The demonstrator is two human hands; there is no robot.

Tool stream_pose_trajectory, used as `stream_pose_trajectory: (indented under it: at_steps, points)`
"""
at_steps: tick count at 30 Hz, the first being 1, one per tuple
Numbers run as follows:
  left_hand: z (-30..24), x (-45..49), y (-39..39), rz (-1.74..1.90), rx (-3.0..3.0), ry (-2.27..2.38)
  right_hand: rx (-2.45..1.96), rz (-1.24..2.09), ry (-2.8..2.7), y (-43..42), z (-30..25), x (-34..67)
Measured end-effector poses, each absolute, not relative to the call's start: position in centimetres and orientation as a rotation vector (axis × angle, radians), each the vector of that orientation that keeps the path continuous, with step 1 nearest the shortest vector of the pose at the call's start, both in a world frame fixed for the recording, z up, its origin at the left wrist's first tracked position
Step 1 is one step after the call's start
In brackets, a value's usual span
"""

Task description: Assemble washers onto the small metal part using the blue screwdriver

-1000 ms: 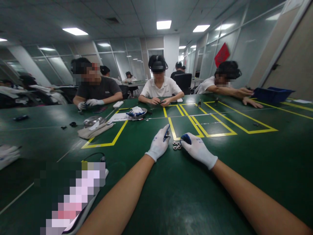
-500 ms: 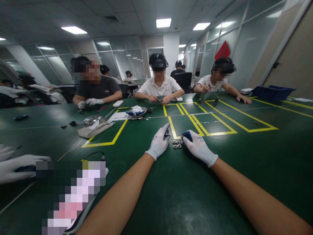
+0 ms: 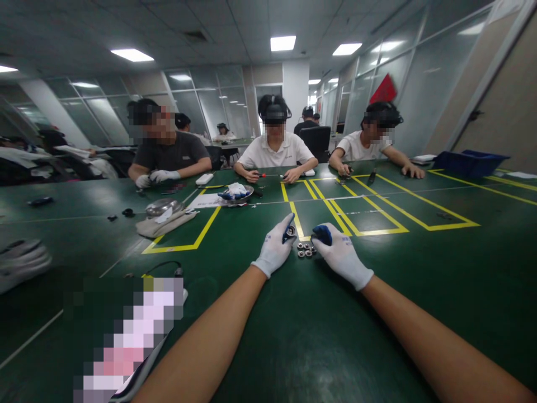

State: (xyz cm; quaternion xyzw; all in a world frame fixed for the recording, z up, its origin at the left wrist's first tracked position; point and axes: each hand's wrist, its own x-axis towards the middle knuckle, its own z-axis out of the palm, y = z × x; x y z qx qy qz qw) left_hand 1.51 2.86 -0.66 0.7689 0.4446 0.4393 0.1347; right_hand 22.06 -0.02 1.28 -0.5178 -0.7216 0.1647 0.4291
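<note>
Both my hands wear white gloves with blue fingertips and rest on the green table (image 3: 319,336). My left hand (image 3: 274,249) is closed and pinches a small round metal part (image 3: 290,230) between its fingertips. My right hand (image 3: 342,254) lies curled beside a small cluster of round metal parts (image 3: 305,249) that sits between the two hands. Its blue fingertips touch the table right next to the cluster. Whether it holds anything is hidden.
Yellow tape rectangles (image 3: 369,215) mark the table beyond my hands. At the left lie a metal bowl on a cloth (image 3: 161,215), a dish with gloves (image 3: 235,192) and a black cable (image 3: 161,266). Three people sit across the table; a blue bin (image 3: 470,161) stands far right.
My hands have hardly moved. The gloved hands of a person at the far left have pulled back. The person at the right has drawn both arms in toward the body.
</note>
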Motion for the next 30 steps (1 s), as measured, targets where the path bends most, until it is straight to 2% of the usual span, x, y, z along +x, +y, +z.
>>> stream_pose_trajectory:
  at_steps: [5,13,19,25,30]
  points:
    - [-0.7,1.8,2.9,1.257,2.166,1.326,-1.186,0.338,-1.899,-0.3,1.4,21.5]
    - [-0.4,1.9,2.5,1.289,2.135,1.436,-1.386,0.351,-1.839,0.2,0.8,22.1]
    - [0.4,1.0,4.4,1.386,1.768,1.598,-1.366,0.345,-1.858,0.9,0.0,22.7]
    - [5.8,-4.5,9.1,1.448,1.559,1.376,-1.479,0.368,-1.867,1.3,-0.5,23.3]
    - [11.2,-14.8,8.1,1.279,1.649,1.508,-1.552,0.379,-1.858,1.2,-0.4,23.4]
